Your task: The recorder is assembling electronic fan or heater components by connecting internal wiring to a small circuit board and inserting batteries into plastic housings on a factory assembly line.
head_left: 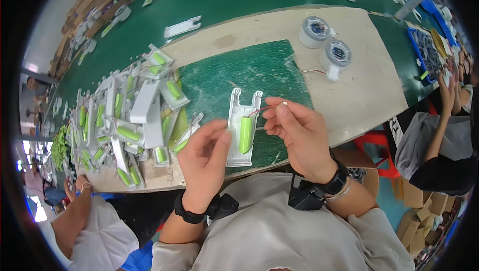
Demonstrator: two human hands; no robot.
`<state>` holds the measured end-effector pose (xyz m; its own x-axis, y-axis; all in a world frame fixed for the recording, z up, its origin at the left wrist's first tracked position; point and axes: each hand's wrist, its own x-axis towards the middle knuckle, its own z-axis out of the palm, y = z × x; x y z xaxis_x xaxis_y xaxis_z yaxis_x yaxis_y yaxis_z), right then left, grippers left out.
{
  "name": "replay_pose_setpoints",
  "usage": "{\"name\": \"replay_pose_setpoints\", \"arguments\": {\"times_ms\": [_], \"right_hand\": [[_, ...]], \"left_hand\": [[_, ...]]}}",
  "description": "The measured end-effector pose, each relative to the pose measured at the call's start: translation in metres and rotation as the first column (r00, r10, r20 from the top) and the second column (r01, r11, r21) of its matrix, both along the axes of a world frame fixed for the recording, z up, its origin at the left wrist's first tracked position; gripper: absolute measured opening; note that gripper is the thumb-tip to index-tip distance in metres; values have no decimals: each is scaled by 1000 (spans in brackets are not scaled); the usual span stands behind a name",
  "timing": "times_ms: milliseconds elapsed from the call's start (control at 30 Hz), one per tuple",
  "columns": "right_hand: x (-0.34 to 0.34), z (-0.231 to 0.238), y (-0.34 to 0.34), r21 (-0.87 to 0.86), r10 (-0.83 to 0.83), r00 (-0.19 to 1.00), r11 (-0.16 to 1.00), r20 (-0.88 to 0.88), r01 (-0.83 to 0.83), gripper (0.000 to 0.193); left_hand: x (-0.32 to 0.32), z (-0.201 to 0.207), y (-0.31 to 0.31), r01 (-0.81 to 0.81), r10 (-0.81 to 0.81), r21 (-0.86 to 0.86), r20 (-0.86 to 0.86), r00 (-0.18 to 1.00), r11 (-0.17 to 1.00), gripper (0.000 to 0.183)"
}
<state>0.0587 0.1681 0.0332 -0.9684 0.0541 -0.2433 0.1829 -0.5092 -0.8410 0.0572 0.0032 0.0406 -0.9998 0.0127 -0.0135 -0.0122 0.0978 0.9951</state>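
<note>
Between my hands is a white plastic housing (233, 143) with a two-pronged far end and a green cylindrical battery (245, 135) lying in it. My left hand (205, 158) grips the housing's left edge, thumb on top. Thin red and dark wires (263, 108) run from the battery to a small white connector (285, 104). That connector is pinched between the thumb and forefinger of my right hand (302, 134). Under the housing lies a worn green mat (239, 69). Just left of my left hand rests another housing with a green battery (188, 134).
A large heap of white housings with green batteries (127, 106) covers the left of the table. Two round grey-and-white motor-like units (336, 54) stand at the right on beige board (369, 86). A loose white housing (182, 27) lies beyond. Co-workers sit at both sides; cardboard boxes (419, 221) stand lower right.
</note>
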Motion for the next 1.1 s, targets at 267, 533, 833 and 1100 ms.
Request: {"name": "replay_pose_setpoints", "arguments": {"times_ms": [267,533,833,1100], "right_hand": [[5,-1,48,186,55,987,982,-153,-26,19],[11,-16,92,243,-72,996,967,-50,82,12],[22,-10,98,451,-24,984,886,-178,103,9],[13,-6,90,788,218,894,581,-392,204,7]], "left_hand": [[-11,-3,28,341,-330,-172,93,939,924,16],[-93,6,117,115,-552,-704,-432,713,701,16],[-109,-10,120,26,-656,-792,-486,577,610,10],[-40,-3,53,283,-550,-604,-316,773,745,14]]}}
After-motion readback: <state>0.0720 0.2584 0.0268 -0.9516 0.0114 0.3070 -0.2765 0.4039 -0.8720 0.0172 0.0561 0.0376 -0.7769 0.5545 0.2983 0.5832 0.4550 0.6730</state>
